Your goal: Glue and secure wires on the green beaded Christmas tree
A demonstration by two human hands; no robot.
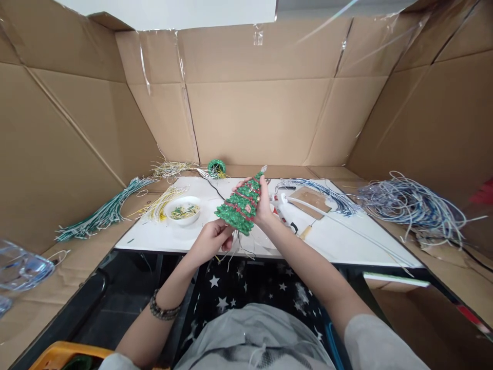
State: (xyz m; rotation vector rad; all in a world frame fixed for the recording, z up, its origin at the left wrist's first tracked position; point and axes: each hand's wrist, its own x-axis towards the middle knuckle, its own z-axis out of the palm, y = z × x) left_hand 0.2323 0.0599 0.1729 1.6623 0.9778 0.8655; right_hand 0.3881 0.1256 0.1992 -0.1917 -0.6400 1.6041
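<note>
Miniature Christmas tree [239, 206]: tilted, above the white tabletop [342, 246], tip pointing away from the wearer.
Right hand [264, 204]: wrapped around the tree's upper right side, holding it.
Left hand [210, 240]: fingers curled in at its base; whether they pinch tree or wire, I cannot tell.
White bowl [180, 222]: left of the tree.

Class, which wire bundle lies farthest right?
The big tangled bundle; the flatter bluish bundle, yellowish bundles and green bundle all lie left of it.
</note>
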